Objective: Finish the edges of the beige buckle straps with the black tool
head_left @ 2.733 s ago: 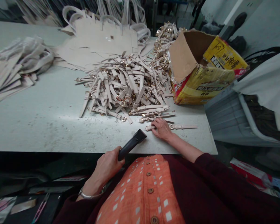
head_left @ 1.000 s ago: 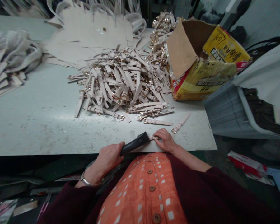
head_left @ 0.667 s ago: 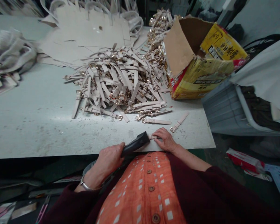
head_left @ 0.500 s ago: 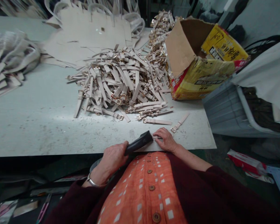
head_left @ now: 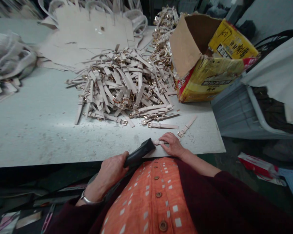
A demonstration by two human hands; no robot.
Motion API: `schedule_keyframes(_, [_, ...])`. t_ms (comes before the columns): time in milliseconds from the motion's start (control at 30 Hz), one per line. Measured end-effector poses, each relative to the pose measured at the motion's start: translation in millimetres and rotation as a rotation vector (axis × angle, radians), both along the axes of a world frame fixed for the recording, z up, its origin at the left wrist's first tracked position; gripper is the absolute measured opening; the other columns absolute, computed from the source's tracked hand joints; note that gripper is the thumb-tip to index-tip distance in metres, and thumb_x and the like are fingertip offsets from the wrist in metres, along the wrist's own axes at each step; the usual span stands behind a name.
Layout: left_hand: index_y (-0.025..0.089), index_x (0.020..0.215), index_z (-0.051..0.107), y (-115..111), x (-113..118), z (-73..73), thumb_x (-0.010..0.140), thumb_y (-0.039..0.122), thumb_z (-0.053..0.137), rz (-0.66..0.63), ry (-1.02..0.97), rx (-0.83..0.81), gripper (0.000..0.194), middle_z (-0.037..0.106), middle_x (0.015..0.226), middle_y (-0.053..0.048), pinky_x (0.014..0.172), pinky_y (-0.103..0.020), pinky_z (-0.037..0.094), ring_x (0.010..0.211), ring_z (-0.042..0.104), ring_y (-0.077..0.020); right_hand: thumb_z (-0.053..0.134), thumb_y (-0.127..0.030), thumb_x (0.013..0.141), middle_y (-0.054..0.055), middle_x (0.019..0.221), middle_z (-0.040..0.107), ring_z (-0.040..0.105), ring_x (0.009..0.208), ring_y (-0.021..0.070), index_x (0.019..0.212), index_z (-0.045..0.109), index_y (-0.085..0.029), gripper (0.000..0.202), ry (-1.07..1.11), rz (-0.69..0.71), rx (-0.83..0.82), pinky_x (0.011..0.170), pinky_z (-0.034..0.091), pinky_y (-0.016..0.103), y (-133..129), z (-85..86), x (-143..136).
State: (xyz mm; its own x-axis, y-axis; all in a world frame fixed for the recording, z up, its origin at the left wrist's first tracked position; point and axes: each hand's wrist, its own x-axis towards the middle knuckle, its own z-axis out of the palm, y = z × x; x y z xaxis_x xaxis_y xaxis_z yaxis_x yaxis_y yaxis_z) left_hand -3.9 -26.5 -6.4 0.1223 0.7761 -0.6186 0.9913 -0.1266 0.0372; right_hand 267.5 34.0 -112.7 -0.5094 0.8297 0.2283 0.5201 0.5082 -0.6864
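My left hand (head_left: 114,169) is wrapped around a black hand tool (head_left: 140,152) with a broad, squared-off end; its exact kind does not show. At the table's near edge, my right hand (head_left: 172,144) pinches a short pale buckle strap (head_left: 158,142). The strap's left end sticks out of my fingers and lies right by the tool's end; whether they touch I cannot tell. Beyond my hands a big heap of similar pale straps (head_left: 127,81) with gold buckles covers the table. Two loose straps lie nearest, one flat (head_left: 163,126) and one slanted (head_left: 187,126).
An open yellow cardboard box (head_left: 205,79) stands at the table's right edge, beside a grey bin (head_left: 234,110) on the right. Pale flat pieces with handles (head_left: 92,35) lie at the back of the white table (head_left: 39,136). Another bundle (head_left: 12,61) is at left.
My left hand has drawn the black tool slightly left and back. More of the strap in my right hand now shows. The view has shifted a little.
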Motion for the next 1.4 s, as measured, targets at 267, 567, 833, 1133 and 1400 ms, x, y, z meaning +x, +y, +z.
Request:
schedule_keyframes(267, [0.022,0.101,0.050,4.8,14.0,-5.4,0.077,0.031,0.042,0.094,-0.015,0.049,0.026,0.067,0.083,-0.006,0.063,-0.027,0.042,0.080,0.064,-0.0212,0.059,-0.021,0.079,0.006,0.089,0.055,0.046,0.087,0.0195,0.104,0.061,-0.020,0.025,-0.062,0.009,0.007,0.077,0.037,0.033,-0.2,2.2,-0.1])
schedule_keyframes(567, [0.024,0.100,0.049,-3.3,4.5,17.4,0.078,0.032,0.041,0.110,0.069,0.036,0.024,0.067,0.085,-0.005,0.062,-0.026,0.041,0.080,0.063,-0.0210,0.056,-0.020,0.082,0.005,0.091,0.052,0.043,0.088,0.0193,0.111,0.060,-0.026,0.030,-0.204,0.019,0.011,0.075,0.031,0.033,-0.3,10.1,-7.4])
schedule_keyframes(833, [0.021,0.101,0.048,1.9,39.0,18.6,0.075,0.023,0.046,-0.009,-0.035,0.023,0.026,0.066,0.088,-0.007,0.068,-0.029,0.043,0.083,0.063,-0.0215,0.052,-0.025,0.080,0.009,0.102,0.056,0.046,0.091,0.0224,0.136,0.032,-0.016,0.060,-0.096,0.076,-0.045,0.080,0.036,0.036,3.2,9.3,1.9])
schedule_keyframes(1133, [0.019,0.103,0.050,12.9,30.0,21.6,0.074,0.021,0.044,-0.068,0.060,-0.018,0.030,0.067,0.087,-0.011,0.068,-0.033,0.046,0.083,0.064,-0.0247,0.048,-0.011,0.072,0.008,0.106,0.056,0.047,0.092,0.0227,0.135,0.032,-0.016,0.065,-0.052,0.163,-0.031,0.083,0.037,0.037,5.6,8.5,10.1])
schedule_keyframes(1400, [0.017,0.098,0.052,16.1,41.5,29.1,0.076,0.017,0.040,-0.095,0.033,0.004,0.026,0.067,0.084,-0.011,0.067,-0.033,0.046,0.079,0.064,-0.0232,0.047,-0.010,0.073,0.009,0.100,0.057,0.046,0.092,0.0228,0.133,0.035,-0.016,0.062,-0.069,0.154,-0.036,0.082,0.038,0.037,6.2,6.5,8.5])
